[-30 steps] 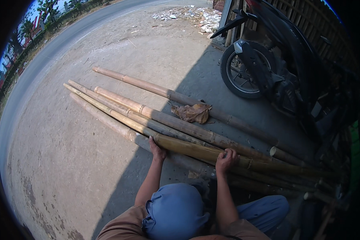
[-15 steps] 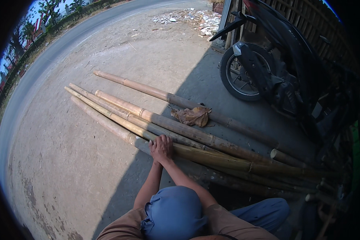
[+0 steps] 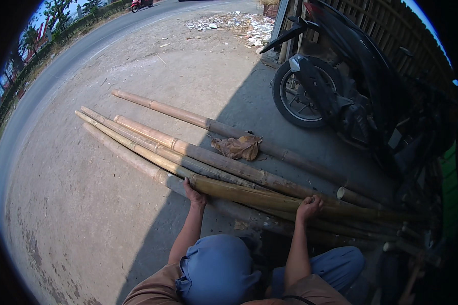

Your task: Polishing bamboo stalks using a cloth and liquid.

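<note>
A long yellowish bamboo pole [image 3: 244, 191] runs from the sunlit ground at left into the shade at right. My left hand [image 3: 195, 194] grips its near side, thumb up against it and the other fingers hidden beneath. Farther right, my right hand [image 3: 309, 207] is closed at the same pole, its fingers curled at the upper edge. Other bamboo poles lie alongside: a thicker one [image 3: 208, 155] just beyond, and a greyish one [image 3: 127, 151] on the near side. One more pole [image 3: 188, 118] lies apart, farther away.
A dry brown leaf [image 3: 239, 148] rests between the far poles. A dark motorbike [image 3: 356, 96] stands at upper right before a slatted fence [image 3: 387, 30]. Pale rubble [image 3: 239, 25] lies by the road [image 3: 51, 76], where a red motorbike [image 3: 141, 5] shows. Several cut pole ends crowd the shaded right.
My hands, together on the pole before, are now apart. The right has moved far right along the pole; the left has shifted slightly to its near side. A red motorbike has appeared on the road.
</note>
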Available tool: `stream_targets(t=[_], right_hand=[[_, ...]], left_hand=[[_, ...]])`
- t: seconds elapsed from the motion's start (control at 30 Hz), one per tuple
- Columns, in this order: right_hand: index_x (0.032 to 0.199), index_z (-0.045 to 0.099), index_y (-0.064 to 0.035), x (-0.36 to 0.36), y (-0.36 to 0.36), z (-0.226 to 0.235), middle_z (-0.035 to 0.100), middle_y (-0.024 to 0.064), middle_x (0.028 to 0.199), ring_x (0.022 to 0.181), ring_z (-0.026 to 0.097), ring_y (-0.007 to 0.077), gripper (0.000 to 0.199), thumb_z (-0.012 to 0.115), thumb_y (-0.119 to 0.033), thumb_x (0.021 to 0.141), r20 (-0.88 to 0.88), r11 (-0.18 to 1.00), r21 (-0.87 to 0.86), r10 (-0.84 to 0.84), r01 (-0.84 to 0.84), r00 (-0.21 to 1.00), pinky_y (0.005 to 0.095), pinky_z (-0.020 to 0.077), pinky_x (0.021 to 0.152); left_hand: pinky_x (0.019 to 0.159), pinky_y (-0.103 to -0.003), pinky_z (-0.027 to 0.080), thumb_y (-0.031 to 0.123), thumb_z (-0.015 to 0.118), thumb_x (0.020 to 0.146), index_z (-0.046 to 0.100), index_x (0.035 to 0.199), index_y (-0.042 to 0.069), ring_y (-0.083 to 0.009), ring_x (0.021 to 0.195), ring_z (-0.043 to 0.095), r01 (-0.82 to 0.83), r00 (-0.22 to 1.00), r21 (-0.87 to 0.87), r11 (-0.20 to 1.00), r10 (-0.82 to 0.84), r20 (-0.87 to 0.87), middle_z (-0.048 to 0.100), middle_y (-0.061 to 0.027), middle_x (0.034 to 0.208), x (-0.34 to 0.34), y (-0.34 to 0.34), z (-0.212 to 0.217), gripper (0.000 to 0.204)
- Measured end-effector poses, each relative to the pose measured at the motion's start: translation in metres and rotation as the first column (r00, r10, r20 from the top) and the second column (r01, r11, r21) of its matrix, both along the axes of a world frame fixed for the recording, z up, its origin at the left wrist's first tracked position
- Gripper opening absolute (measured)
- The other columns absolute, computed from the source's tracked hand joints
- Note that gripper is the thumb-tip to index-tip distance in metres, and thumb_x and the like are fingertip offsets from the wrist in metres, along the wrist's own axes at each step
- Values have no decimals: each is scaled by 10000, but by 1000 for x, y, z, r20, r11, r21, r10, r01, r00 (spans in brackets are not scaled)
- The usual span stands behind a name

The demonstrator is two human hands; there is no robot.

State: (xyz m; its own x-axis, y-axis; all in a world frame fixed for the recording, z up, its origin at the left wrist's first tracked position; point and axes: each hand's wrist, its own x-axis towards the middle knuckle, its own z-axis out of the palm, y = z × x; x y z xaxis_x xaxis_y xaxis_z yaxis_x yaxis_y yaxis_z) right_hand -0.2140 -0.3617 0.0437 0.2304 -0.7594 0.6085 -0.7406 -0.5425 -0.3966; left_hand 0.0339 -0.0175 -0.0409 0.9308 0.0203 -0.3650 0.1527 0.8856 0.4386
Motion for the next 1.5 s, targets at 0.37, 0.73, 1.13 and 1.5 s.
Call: stream_targets(t=[0.37, 0.73, 1.13, 1.5], right_hand=[[1095, 648, -35, 208, 292, 0, 603, 190, 1212, 1221, 564, 388, 255, 676, -205, 907, -22, 498, 81, 867, -863, 498, 541, 435, 1096], [1012, 667, -44, 62, 122, 2, 638, 147, 1141, 1113, 602, 410, 202, 653, -45, 810, 152, 889, 100, 431, -447, 890, 530, 498, 955], [988, 689, -77, 140, 198, -2, 632, 151, 1072, 1065, 612, 388, 130, 661, -156, 889, 65, 682, 168, 713, -712, 698, 545, 497, 938], [993, 680, -52, 170, 232, -1, 659, 168, 1069, 1023, 641, 409, 180, 710, -104, 824, 205, 521, 236, 799, -821, 566, 523, 527, 882]], left_hand=[[1053, -468, 520, 550, 546, 1053, 673, 1247, 57, -308, 1102, 694, 287, 945, -186, 940, -245, 217, 732, -123, 1169, -1, 6, -19, 545], [1131, -476, 475, 619, 596, 1039, 562, 1411, 84, -290, 1235, 633, 79, 989, 113, 990, -92, 112, 644, -108, 1311, 2, 25, -33, 653], [1077, -447, 512, 530, 536, 1068, 698, 1238, 62, -289, 1141, 692, 60, 987, -56, 997, -51, 152, 756, -124, 1184, -8, 29, -23, 524], [1081, -442, 511, 612, 581, 1050, 617, 1346, 77, -273, 1178, 664, 186, 975, 48, 981, -190, 116, 688, -95, 1261, -8, 24, -15, 612]])
